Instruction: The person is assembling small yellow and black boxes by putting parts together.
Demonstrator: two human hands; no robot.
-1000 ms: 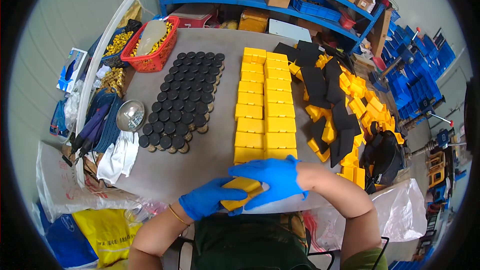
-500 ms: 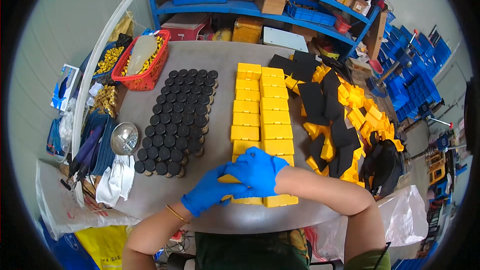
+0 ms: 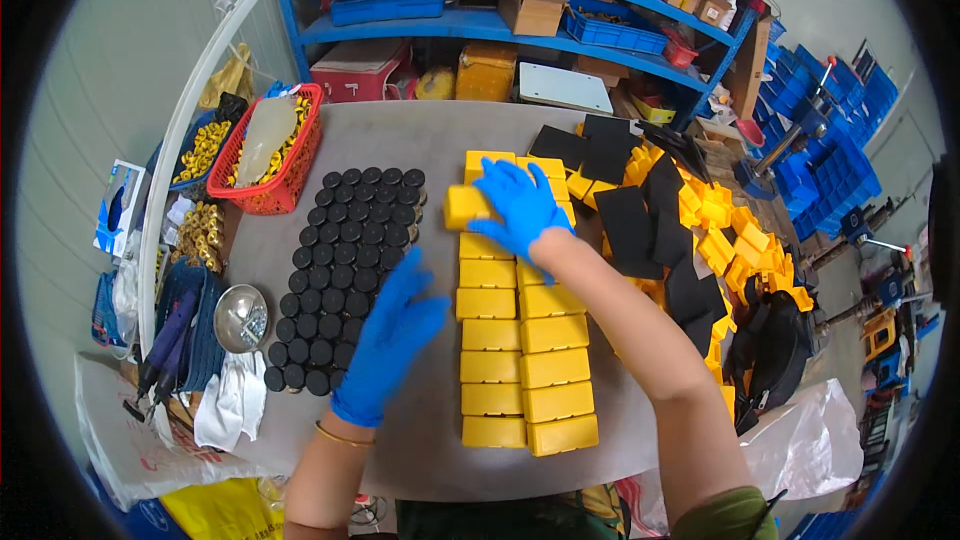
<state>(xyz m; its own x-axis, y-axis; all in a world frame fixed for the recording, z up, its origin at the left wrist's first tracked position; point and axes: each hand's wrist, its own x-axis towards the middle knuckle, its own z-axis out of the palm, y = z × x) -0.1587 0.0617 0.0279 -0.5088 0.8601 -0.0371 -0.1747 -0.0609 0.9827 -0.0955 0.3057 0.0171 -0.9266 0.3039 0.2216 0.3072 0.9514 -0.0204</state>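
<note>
Box of yellow plastic point(image 3: 465, 207) seemingly pinched between thumb and fingers of the right hand point(image 3: 522, 208), grip narrow, near the far end of two columns of yellow boxes point(image 3: 489, 342) on the worktop point(image 3: 500, 475). Probably held by one end to leave the other free, jutting left past the columns; cannot tell whether touching those beneath. Left hand point(image 3: 395, 330) with grip wide, apparently holding nothing, over or in front of the black-capped pieces point(image 3: 335, 255), perhaps clear of the boxes to leave room. Pieces in close rows, likely for easy reach. Loose yellow parts point(image 3: 715, 202) and black pads point(image 3: 628, 220) heaped at right, presumably to avoid mixing with the neat columns.
</note>
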